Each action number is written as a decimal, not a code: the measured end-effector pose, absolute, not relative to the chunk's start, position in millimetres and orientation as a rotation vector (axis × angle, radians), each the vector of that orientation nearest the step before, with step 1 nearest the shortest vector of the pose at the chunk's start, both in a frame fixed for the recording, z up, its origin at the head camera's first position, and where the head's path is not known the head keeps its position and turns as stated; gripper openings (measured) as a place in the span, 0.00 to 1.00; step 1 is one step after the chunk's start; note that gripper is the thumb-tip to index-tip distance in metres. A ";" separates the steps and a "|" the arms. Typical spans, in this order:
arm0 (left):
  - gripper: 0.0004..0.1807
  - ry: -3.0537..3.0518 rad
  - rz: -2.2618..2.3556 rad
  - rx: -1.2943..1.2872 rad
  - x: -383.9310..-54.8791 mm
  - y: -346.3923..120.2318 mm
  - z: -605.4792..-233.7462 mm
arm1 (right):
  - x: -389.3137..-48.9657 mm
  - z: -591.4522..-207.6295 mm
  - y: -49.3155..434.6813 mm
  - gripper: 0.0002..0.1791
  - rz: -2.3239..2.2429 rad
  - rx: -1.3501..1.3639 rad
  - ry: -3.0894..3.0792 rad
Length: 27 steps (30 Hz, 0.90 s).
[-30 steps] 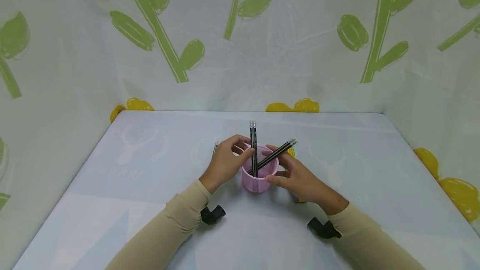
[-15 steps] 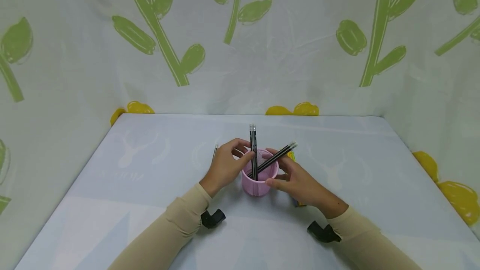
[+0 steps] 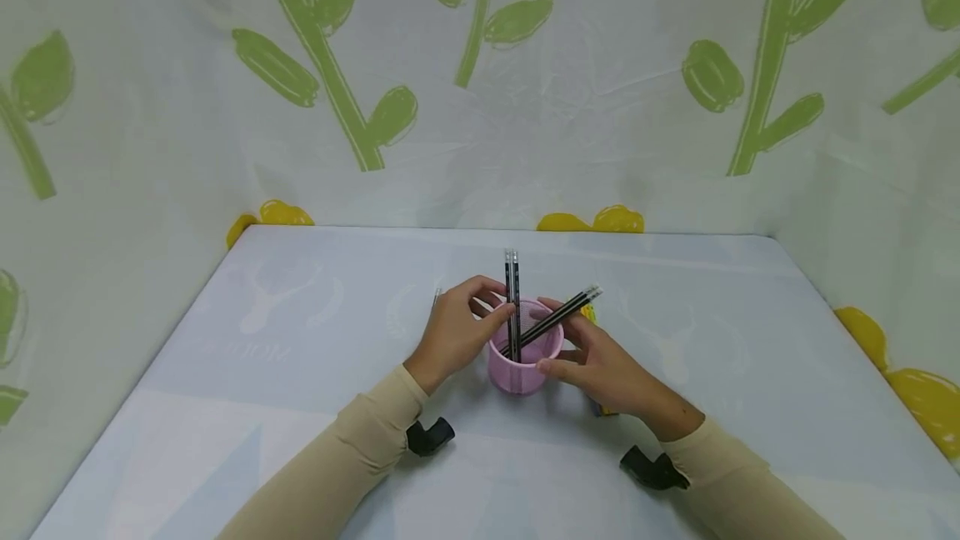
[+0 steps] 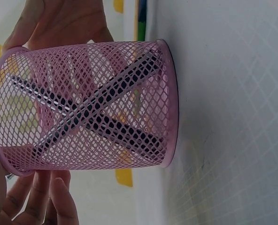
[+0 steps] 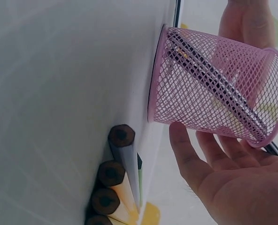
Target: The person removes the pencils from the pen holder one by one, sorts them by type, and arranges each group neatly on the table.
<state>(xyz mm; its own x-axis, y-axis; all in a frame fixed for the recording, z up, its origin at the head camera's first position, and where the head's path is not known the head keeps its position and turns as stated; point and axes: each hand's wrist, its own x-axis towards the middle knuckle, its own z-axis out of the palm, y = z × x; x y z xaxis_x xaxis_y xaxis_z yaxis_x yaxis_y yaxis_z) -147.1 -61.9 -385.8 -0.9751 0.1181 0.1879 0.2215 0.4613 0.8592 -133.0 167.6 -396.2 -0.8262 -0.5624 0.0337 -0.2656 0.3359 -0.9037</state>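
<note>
A pink mesh pencil cup (image 3: 516, 377) stands upright on the table between both hands. Several black pencils with silver stripes are in it: some stand nearly upright (image 3: 513, 290), others lean to the right (image 3: 558, 319). My left hand (image 3: 453, 332) holds the cup's left side, its thumb at the rim beside the upright pencils and its fingers behind. On the other side my right hand (image 3: 603, 365) grips the cup, thumb in front and fingers round the back. Through the mesh in the left wrist view, the black pencils (image 4: 80, 112) cross each other.
Coloured pencils (image 5: 113, 173) lie side by side on the table, partly hidden under my right hand in the head view. Behind my left hand the tip of a thin, silvery stick (image 3: 437, 295) shows. The pale table (image 3: 262, 357) meets a leaf-patterned cloth (image 3: 570, 140) at the back.
The head view has shifted slightly. Both hands, the cup and its pencils keep the same place relative to each other.
</note>
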 end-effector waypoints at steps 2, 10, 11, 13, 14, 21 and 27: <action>0.12 -2.606 -1.542 -0.308 -147.1 -61.1 -385.9 | -132.5 -396.1 168.5 0.43 -1.485 -0.731 2.319; 0.12 -2.603 -1.530 -0.288 -148.1 -61.1 -384.1 | -133.4 -393.9 167.8 0.43 -1.498 -0.754 2.311; 0.12 -2.606 -1.528 -0.288 -148.5 -61.3 -384.2 | -133.4 -393.7 167.4 0.43 -1.500 -0.755 2.308; 0.12 -2.613 -1.521 -0.298 -149.1 -61.7 -384.2 | -133.3 -393.5 167.1 0.43 -1.502 -0.754 2.306; 0.12 -2.618 -1.518 -0.302 -149.4 -61.8 -384.3 | -133.2 -393.5 167.0 0.43 -1.504 -0.754 2.304; 0.12 -2.611 -1.526 -0.307 -148.6 -61.4 -384.3 | -132.4 -393.6 167.2 0.43 -1.501 -0.743 2.311; 0.12 -2.580 -1.511 -0.336 -146.5 -60.2 -387.1 | -132.1 -394.8 168.5 0.44 -1.502 -0.736 2.303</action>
